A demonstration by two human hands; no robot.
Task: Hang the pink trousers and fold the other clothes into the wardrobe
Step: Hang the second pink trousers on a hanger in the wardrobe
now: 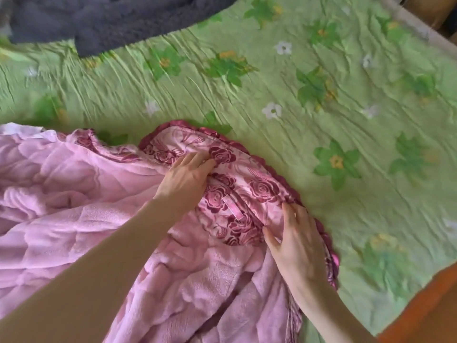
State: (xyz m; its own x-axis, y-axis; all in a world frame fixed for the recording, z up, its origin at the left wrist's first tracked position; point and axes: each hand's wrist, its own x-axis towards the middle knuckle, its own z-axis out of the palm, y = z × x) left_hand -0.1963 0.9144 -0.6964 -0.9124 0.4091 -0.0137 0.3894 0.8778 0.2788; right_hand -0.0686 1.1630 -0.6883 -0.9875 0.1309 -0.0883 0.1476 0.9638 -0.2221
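Note:
A pink fleece robe point(74, 206) lies spread over the lower left of the bed. Its collar point(259, 179) is satin with dark rose print and a maroon frilled edge. My left hand point(185, 179) presses on the collar's upper part, fingers fairly straight and tips tucked into a fold. My right hand point(296, 241) lies flat on the collar's lower right edge, fingers spread. A small pink label point(232, 207) shows between the two hands.
The bed carries a green flowered bedspread point(321, 82). A dark grey fluffy garment point(99, 18) lies at the top left. An orange surface point(425, 313) borders the bed at the lower right, and a wooden edge point(430, 11) shows at the top right.

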